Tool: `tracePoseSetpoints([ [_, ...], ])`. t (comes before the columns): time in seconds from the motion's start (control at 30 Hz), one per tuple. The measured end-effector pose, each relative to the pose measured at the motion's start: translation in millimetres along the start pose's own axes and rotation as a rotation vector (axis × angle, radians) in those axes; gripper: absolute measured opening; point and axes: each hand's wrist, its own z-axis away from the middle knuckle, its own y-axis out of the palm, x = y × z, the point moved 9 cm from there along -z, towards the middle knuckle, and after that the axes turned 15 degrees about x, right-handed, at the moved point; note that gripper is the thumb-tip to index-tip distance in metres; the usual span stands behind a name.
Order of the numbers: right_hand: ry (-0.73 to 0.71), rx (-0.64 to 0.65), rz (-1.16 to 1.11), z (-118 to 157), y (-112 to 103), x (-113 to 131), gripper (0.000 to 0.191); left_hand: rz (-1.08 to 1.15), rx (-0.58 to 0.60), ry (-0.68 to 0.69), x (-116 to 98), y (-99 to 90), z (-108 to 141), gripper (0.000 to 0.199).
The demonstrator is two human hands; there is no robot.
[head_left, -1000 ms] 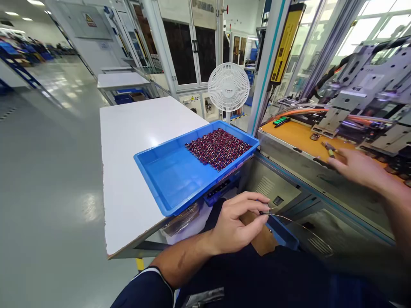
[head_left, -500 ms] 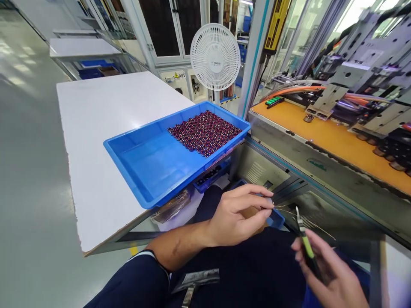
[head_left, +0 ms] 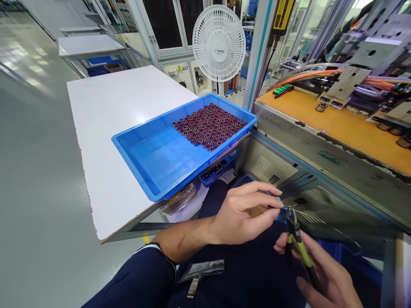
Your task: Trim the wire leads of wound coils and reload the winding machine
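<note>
Left hand (head_left: 245, 214) pinching, right hand (head_left: 330, 269) on the pliers (head_left: 303, 251), tips meeting at the thin wire (head_left: 301, 211).
My left thumb and fingertips are nearly together, with the wire coming out of them; what else they pinch I cannot tell. It lies just off those fingertips, to their right, its long axis slanting rightward and down, so the left hand is nearer. My right hand is partly curled around the spread handles, and the pliers point up and slightly left, across the wire; whether they bite it I cannot tell. I count two hands, one pair of pliers, one long wire with a short strand beside it, and one blue tray (head_left: 160, 158) holding small dark parts (head_left: 210, 126) too many to count.
</note>
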Motion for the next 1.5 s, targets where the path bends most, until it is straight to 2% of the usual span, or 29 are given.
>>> tracePoseSetpoints([
  [0.2, 0.015, -0.050, -0.012, 10.3, -0.3, -12.1, 0.078, -0.002, 0.003, 0.007, -0.8, 1.6, -0.8, 0.006],
  [0.6, 0.002, -0.041, 0.063, 6.8, 0.5, -2.1, 0.074, 0.024, 0.015, 0.007, 0.9, 4.5, 1.2, 0.008],
  [0.83, 0.227, -0.200, -0.117, 19.2, -3.7, -28.5, 0.058, 0.100, 0.043, 0.025, 9.3, 6.7, 2.0, 0.007],
  [0.97, 0.155, 0.003, -0.120, 17.2, -2.8, -28.3, 0.073, 0.126, 0.017, 0.150, 8.3, 5.6, 5.1, 0.026],
  [1.07, 0.098, 0.109, -0.070, 19.6, -3.6, -22.1, 0.084, 0.162, 0.012, 0.166, 12.0, 8.0, 8.4, 0.042],
  [1.27, 0.071, 0.114, -0.093, 22.3, 2.5, -11.4, 0.079, 0.196, 0.035, 0.210, 10.4, 13.0, 11.4, 0.047],
  [1.5, 0.080, 0.186, -0.138, 23.9, 6.6, -14.9, 0.084, 0.072, 0.033, 0.288, 0.1, 8.9, 9.2, 0.039],
])
